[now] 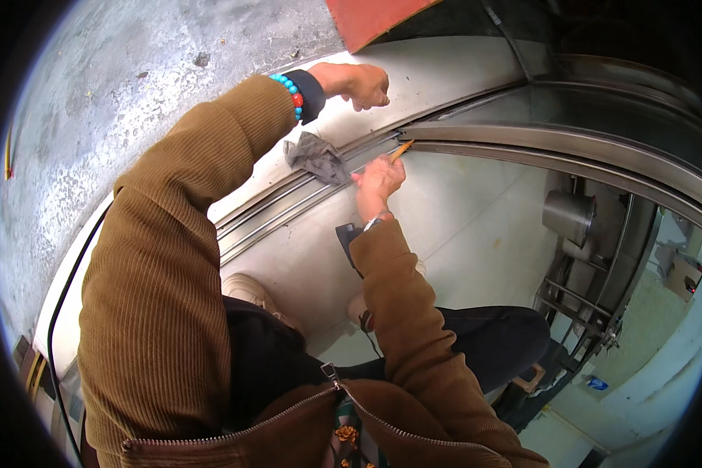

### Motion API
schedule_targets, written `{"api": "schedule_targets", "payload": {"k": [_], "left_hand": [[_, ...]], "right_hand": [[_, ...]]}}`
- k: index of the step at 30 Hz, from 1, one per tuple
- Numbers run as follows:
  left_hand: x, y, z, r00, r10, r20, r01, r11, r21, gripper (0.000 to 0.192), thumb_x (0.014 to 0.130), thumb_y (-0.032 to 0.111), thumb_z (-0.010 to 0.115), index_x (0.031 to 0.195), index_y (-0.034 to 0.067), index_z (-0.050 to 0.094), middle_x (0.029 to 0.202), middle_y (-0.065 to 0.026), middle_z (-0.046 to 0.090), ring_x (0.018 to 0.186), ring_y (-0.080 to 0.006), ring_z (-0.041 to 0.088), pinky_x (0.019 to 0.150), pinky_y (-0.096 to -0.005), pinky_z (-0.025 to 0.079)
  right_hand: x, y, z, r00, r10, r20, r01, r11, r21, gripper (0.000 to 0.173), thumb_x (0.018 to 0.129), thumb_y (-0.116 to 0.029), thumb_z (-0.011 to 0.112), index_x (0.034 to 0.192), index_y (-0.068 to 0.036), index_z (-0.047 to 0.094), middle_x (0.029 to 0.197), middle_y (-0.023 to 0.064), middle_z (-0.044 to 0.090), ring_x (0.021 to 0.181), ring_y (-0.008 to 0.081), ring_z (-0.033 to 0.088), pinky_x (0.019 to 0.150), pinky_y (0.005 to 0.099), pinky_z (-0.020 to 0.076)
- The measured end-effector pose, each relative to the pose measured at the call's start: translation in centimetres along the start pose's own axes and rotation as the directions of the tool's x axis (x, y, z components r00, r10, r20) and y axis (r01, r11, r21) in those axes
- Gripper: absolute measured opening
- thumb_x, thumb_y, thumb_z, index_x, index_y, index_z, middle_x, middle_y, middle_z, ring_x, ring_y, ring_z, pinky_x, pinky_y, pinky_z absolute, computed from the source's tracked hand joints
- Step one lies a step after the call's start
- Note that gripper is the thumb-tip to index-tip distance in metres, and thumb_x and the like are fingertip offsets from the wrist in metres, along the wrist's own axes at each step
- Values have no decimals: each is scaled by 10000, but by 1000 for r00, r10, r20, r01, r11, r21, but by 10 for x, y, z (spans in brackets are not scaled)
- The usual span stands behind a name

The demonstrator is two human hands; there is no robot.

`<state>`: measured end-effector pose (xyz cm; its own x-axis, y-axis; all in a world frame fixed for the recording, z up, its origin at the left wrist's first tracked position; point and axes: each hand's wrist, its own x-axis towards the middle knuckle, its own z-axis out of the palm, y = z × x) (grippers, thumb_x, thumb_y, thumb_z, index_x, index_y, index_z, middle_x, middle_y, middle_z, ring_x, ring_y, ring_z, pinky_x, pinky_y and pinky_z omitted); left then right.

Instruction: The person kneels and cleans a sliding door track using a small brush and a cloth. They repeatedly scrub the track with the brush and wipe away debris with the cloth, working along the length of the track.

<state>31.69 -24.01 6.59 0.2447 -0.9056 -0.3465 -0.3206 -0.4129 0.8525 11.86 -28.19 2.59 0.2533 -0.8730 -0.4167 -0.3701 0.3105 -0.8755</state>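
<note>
My right hand [380,178] grips a thin yellow-orange stick [402,150], possibly wooden. The stick's tapered end reaches the lower corner of a metal-framed sliding glass door [538,140], where it meets the floor track [286,209]. Beyond the track, my left hand [357,85] is curled above a pale stone sill [444,61]; nothing shows in its fingers, though the palm is hidden. A crumpled grey cloth [317,157] lies across the track rails, between my left forearm and my right hand.
Rough grey concrete [152,76] lies outside the sill, with a red board [380,20] at its far edge. A metal pot [569,216] is by a metal rack [585,304] at right. A black cable [64,286] runs along the left. My shoe [251,291] rests on pale tiles.
</note>
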Motion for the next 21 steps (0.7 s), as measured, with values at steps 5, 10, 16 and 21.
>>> {"api": "schedule_targets", "payload": {"k": [5, 10, 16, 21], "left_hand": [[-2, 3, 1, 1000, -6, -10, 6, 999, 41, 345, 916, 263, 552, 1050, -37, 656, 837, -141, 695, 705, -215, 681, 679, -353, 536], [-5, -2, 1, 1000, 1, 15, -1, 1000, 15, 353, 909, 276, 556, 1022, -37, 670, 854, -153, 699, 710, -218, 681, 692, -367, 535], [0, -1, 5, 1000, 20, -12, -18, 992, 127, 366, 906, 295, 553, 1048, -22, 669, 846, -153, 702, 752, -251, 683, 737, -388, 524], [-2, -3, 5, 1000, 6, 24, -8, 998, 55, 350, 902, 277, 557, 1035, -31, 661, 811, -137, 691, 730, -232, 679, 709, -380, 522]], "right_hand": [[12, -7, 21, 985, 86, -152, -93, 995, -40, 146, 894, -130, 492, 937, 6, 520, 699, 139, 548, 447, 218, 467, 362, 346, 427], [46, 11, -10, 982, 186, -22, -187, 981, -44, 270, 977, -244, 460, 979, -5, 586, 807, 138, 608, 557, 253, 545, 404, 390, 420], [57, 32, 1, 1000, 8, -26, -15, 960, -281, 222, 944, -181, 477, 933, 31, 539, 810, 185, 611, 536, 266, 549, 381, 381, 437], [41, -1, -16, 982, 176, 69, -159, 966, -204, 136, 900, -86, 477, 878, 49, 482, 711, 160, 545, 452, 236, 508, 356, 372, 435]]}}
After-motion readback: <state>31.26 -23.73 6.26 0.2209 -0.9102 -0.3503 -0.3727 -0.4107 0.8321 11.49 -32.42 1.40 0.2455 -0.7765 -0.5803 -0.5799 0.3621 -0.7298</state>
